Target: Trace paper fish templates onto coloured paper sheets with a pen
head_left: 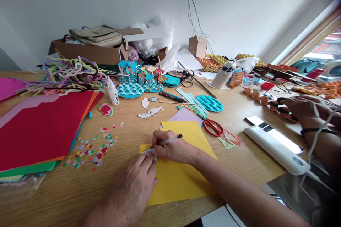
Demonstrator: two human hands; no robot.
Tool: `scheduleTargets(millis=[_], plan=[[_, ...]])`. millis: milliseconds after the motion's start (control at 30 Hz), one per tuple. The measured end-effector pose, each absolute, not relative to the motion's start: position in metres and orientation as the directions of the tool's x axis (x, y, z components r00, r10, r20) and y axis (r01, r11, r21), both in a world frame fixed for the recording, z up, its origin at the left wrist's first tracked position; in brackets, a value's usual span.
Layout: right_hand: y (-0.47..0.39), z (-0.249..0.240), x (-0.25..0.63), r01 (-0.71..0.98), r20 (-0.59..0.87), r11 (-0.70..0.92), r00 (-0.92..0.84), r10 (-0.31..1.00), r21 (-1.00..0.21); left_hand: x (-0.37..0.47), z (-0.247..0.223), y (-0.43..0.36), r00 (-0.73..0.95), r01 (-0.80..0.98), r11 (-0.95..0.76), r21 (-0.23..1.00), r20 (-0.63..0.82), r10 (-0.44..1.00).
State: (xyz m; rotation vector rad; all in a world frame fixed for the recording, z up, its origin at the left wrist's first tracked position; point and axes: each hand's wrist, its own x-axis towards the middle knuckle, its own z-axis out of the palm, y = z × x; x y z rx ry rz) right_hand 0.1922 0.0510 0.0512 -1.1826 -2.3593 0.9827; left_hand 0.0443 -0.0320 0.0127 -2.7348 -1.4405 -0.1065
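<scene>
Yellow paper (183, 181) lies right in front of you on the wooden surface (128, 124), close to its near edge. Your right hand (174, 148) rests over it with the fingers clamped on a pen (172, 139), which slants so that its dark upper end points up and to the right. You cannot tell whether its tip touches the paper, as your fingers crowd it. Your left hand (140, 175) is stretched out, palm down, its fingers lying close together and pressing a small white cutout (150, 152) onto the paper's left part.

Just beyond the paper, a purple sheet (179, 114) with a drawn outline reaches out from under it, and you have red-handled scissors (213, 127) near its right edge. White fish cutouts (145, 115) lie farther ahead. To your left, bright paper scraps (100, 155) are scattered beside a red sheet (53, 127). At far right, another person's hand (302, 108) touches a carton strip (262, 101).
</scene>
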Motion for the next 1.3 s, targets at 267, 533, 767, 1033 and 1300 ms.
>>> scheduleTargets(millis=[267, 533, 767, 1033, 1300], plan=[[0.0513, 0.0543, 0.1967, 0.567, -0.019, 0.403, -0.596, 0.803, -0.718, 0.0422, 0.0072, -0.0315, 0.56, 0.82, -0.57, 0.042, 0.141, 0.816], [0.0509, 0.0511, 0.1998, 0.555, 0.004, 0.4, -0.581, 0.814, -0.73, 0.0422, 0.0107, -0.0315, 0.567, 0.813, -0.578, 0.07, 0.13, 0.813], [0.0504, 0.0489, 0.2009, 0.544, 0.018, 0.392, -0.569, 0.822, -0.742, 0.0428, 0.0119, -0.0315, 0.559, 0.815, -0.576, 0.07, 0.169, 0.812], [0.0499, 0.0463, 0.2002, 0.538, 0.029, 0.372, -0.541, 0.84, -0.756, 0.0427, 0.0109, -0.0315, 0.557, 0.817, -0.572, 0.073, 0.163, 0.815], [0.0487, 0.0479, 0.1994, 0.547, 0.026, 0.385, -0.551, 0.834, -0.743, 0.0443, 0.0131, -0.0299, 0.554, 0.817, -0.568, 0.1, 0.135, 0.821]])
